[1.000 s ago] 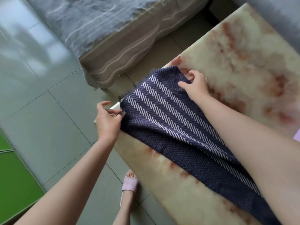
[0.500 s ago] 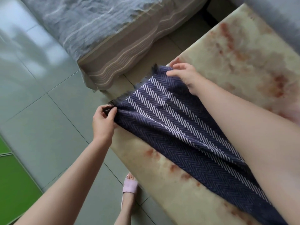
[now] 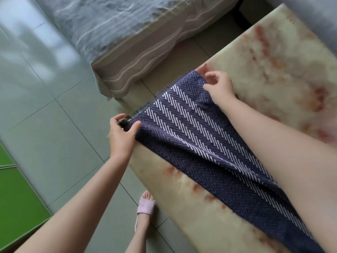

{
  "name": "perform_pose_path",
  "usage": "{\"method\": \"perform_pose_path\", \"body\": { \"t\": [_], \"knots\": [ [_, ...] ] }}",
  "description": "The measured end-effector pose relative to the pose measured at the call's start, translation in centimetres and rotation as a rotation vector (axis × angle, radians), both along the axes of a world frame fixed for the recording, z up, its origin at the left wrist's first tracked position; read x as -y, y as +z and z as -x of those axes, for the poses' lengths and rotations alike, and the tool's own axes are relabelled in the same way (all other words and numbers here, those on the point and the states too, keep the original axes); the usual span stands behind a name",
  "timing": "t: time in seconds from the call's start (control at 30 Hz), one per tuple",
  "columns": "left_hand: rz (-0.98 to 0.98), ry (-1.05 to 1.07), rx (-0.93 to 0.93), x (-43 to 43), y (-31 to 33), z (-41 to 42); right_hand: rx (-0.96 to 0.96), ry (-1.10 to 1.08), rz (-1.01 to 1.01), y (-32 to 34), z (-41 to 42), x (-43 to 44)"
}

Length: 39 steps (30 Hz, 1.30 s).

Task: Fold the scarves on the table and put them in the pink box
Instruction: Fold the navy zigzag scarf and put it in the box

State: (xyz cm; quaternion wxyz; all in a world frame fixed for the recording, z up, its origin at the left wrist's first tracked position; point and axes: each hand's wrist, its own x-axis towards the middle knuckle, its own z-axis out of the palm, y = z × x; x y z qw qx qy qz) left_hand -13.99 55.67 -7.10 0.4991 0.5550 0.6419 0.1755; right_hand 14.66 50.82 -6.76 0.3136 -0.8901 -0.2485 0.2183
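Observation:
A navy scarf [image 3: 191,136] with a white herringbone pattern lies stretched along the marble-patterned table [image 3: 284,57], its fringed end at the table's left end. My left hand [image 3: 123,136] pinches the near corner of that end at the table's edge. My right hand [image 3: 218,87] holds the far corner, fingers curled over the cloth. My right forearm covers the scarf's far side toward the lower right. The pink box is out of view.
A sofa [image 3: 127,33] with a grey striped cover stands beyond the table's left end. Grey floor tiles [image 3: 45,115] run to the left, with a green mat [image 3: 14,207] at the lower left. My foot in a pink slipper [image 3: 145,207] stands beside the table.
Both hands have shifted along the scarf's fringed end to its two corners, and the end now lies stretched wider and flatter across the table.

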Motion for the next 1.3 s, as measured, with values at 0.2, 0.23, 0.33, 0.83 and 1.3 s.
{"method": "perform_pose_path", "body": {
  "t": [0.2, 0.23, 0.33, 0.83, 1.3],
  "knots": [
    [-0.344, -0.159, -0.179, 5.4, 1.2, -0.4, 0.238, 0.134, 0.062, 0.8, 2.0, 11.7],
    [-0.372, -0.199, -0.17, 6.6, 1.4, -0.5, 0.286, 0.164, 0.036, 1.1, 3.1, 13.6],
    [-0.43, -0.408, -0.065, 10.4, 1.6, -0.9, 0.307, 0.23, -0.02, 1.8, 8.0, 18.9],
    [-0.56, -0.922, -0.214, 16.5, -1.1, -2.2, 0.386, 0.063, 0.169, -1.2, 17.0, 36.2],
    [-0.585, -1.082, -0.268, 15.7, 0.1, 0.7, 0.416, 0.182, 0.169, -0.6, 20.8, 36.9]
  ]
}}
